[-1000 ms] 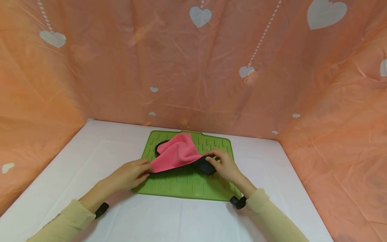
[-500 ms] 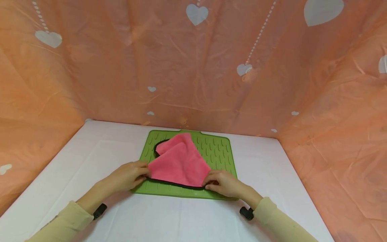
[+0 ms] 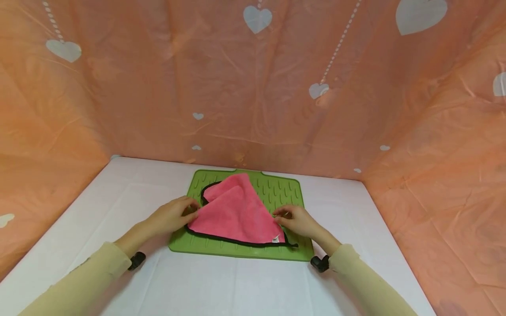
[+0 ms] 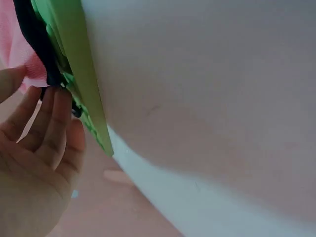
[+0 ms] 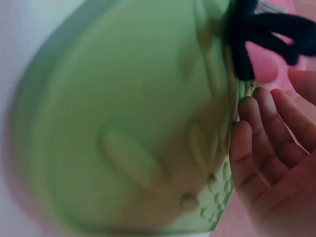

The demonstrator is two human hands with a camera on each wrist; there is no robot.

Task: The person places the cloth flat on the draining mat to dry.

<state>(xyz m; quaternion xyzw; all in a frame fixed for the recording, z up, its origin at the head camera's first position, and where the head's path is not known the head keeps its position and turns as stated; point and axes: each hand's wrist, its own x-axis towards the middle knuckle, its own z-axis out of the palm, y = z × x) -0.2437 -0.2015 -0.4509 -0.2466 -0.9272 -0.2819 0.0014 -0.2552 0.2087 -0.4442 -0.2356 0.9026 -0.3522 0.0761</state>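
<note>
A pink cloth [image 3: 237, 215] with black edging lies partly folded over itself on a green ribbed mat [image 3: 282, 189]. My left hand [image 3: 170, 216] is at the cloth's left edge, its thumb over the pink face and its fingertips by the black hem [image 4: 38, 44], with a gap between them. Close to the right edge is my right hand [image 3: 298, 220], fingers loosely bent and parted from the thumb. A small white label [image 3: 276, 239] shows at the near right corner, where a black loop [image 5: 271, 29] sticks out.
The mat lies on a white-covered table [image 3: 197, 285]. Orange sheeting [image 3: 221, 87] with white hearts stands behind and along both sides. Black wrist cameras [image 3: 137, 260] hang under the sleeves.
My right hand first drew the cloth's near edge down and to the right, laying it flatter. Since then both hands have let go of the near corners and shifted slightly away from me.
</note>
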